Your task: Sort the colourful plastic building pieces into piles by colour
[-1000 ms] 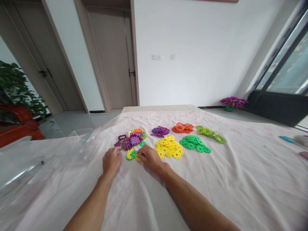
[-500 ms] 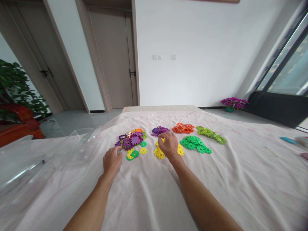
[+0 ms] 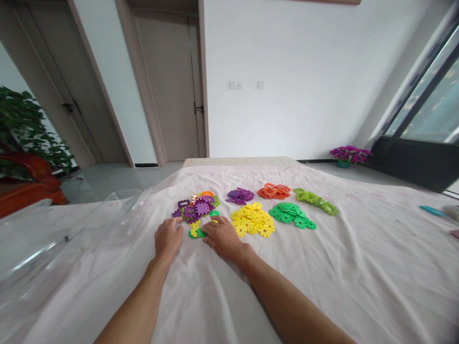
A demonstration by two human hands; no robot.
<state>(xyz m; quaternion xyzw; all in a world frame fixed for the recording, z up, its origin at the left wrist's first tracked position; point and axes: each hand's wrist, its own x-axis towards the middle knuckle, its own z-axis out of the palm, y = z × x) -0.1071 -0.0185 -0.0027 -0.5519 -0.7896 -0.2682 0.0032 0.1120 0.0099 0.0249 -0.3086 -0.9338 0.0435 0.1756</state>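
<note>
Flat plastic snowflake-shaped pieces lie sorted by colour on a pale sheet (image 3: 322, 267). A mixed pile (image 3: 196, 206), mostly purple, sits at the left. My left hand (image 3: 168, 239) rests on the sheet just below it, fingers curled, nothing visible in it. My right hand (image 3: 223, 235) lies beside a few loose yellow and green pieces (image 3: 195, 231), fingertips pinched at them; what it grips is hidden. To its right is the yellow pile (image 3: 253, 220).
Behind lie a purple pile (image 3: 240, 195), an orange pile (image 3: 274, 190), a light green pile (image 3: 315, 200) and a dark green pile (image 3: 291, 213). A clear plastic bag (image 3: 53, 239) lies at the left. Small items (image 3: 435, 210) sit at the right edge.
My right hand went from the loose pieces to the yellow pile, then came back left to the loose pieces. My left hand stayed put.
</note>
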